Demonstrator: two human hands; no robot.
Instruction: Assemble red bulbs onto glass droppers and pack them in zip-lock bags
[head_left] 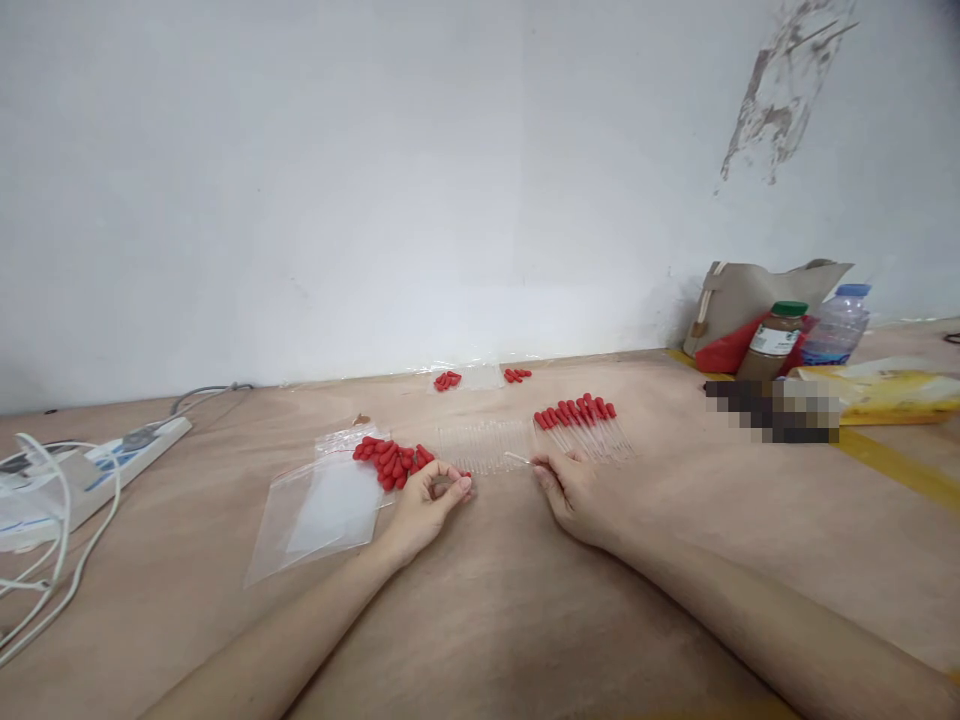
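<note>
My left hand (426, 500) rests on the wooden table (480, 620), fingers curled around a small red rubber bulb, right beside a pile of red bulbs (391, 460). My right hand (570, 488) pinches a clear glass pipette tube (517, 459) at its end. A row of bare clear tubes (484, 442) lies between and beyond the hands. To the right of them lies a row of finished droppers with red bulbs (581, 418).
Clear plastic bags (322, 510) lie left of the bulbs. More red bulbs (448, 380) sit near the wall. A power strip with cables (90, 465) is far left. At the right stand a jar (772, 340), a water bottle (836, 325) and a bag (750, 295).
</note>
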